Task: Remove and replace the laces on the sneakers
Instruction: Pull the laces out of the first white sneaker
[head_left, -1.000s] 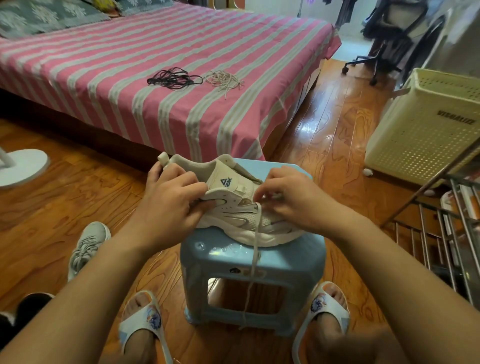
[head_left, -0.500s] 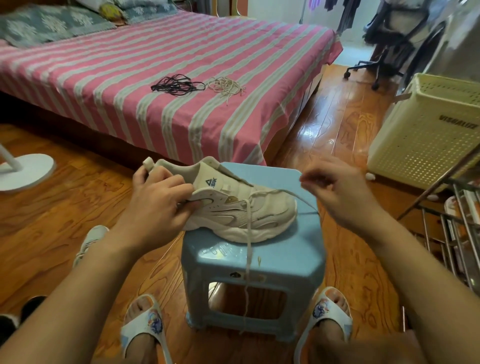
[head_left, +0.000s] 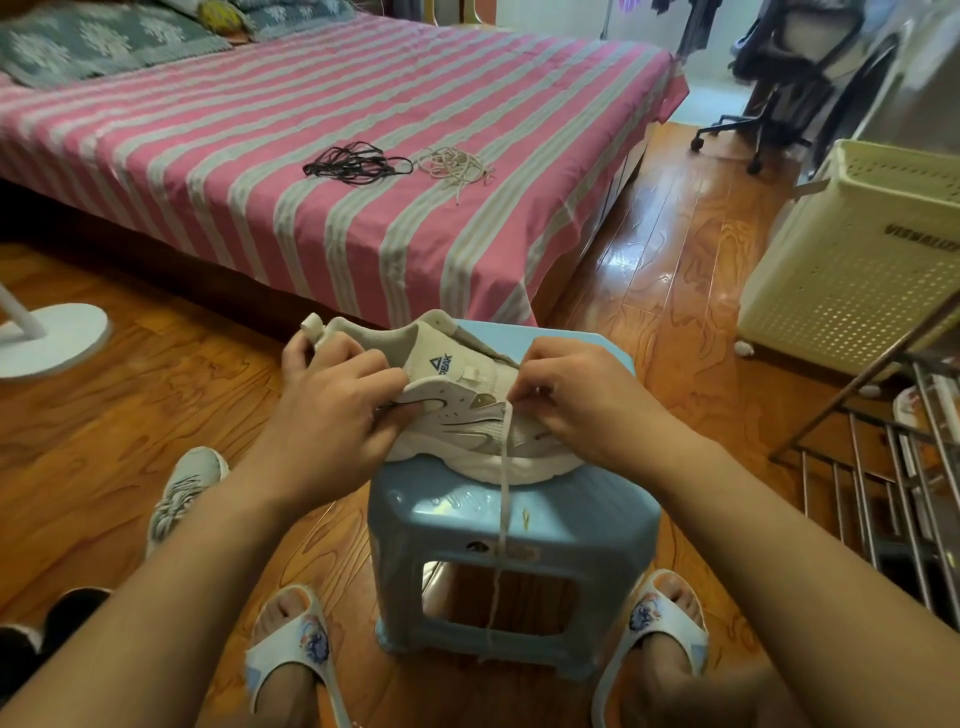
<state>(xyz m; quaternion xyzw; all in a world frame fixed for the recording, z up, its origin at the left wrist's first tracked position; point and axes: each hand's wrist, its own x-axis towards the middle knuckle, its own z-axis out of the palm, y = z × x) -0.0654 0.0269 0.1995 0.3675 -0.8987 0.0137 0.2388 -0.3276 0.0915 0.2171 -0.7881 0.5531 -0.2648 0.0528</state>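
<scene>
Head view: a cream sneaker (head_left: 457, 415) rests on its sole on top of a light blue plastic stool (head_left: 519, 525), heel toward the left and toe hidden under the right hand. The left hand (head_left: 337, 410) grips the heel end, its fingers curled round the collar and side of the shoe. The right hand (head_left: 582, 400) sits over the lace area with its fingers curled together, pinching the pale lace (head_left: 503, 499) at the eyelets. From that pinch the lace hangs straight down across the side of the shoe, over the front of the stool and on toward the floor (head_left: 670, 291). A second, grey sneaker (head_left: 182, 493) lies on the wooden floor to the left of the stool, partly covered by the left forearm. Both feet wear white slides, the left slide (head_left: 291, 649) and the right slide (head_left: 660, 629), one on each side of the stool's base. Behind the stool stands a bed (head_left: 260, 156) with a pink and grey striped cover; on it lie a bundle of black laces (head_left: 353, 163) and, just beside it to the right, a bundle of cream laces (head_left: 457, 166). A pale yellow perforated basket (head_left: 852, 270) stands on the floor at right, with a metal rack (head_left: 883, 483) nearer the camera and an office chair (head_left: 779, 88) farther back. A white round fan base (head_left: 52, 338) shows at the left edge.
</scene>
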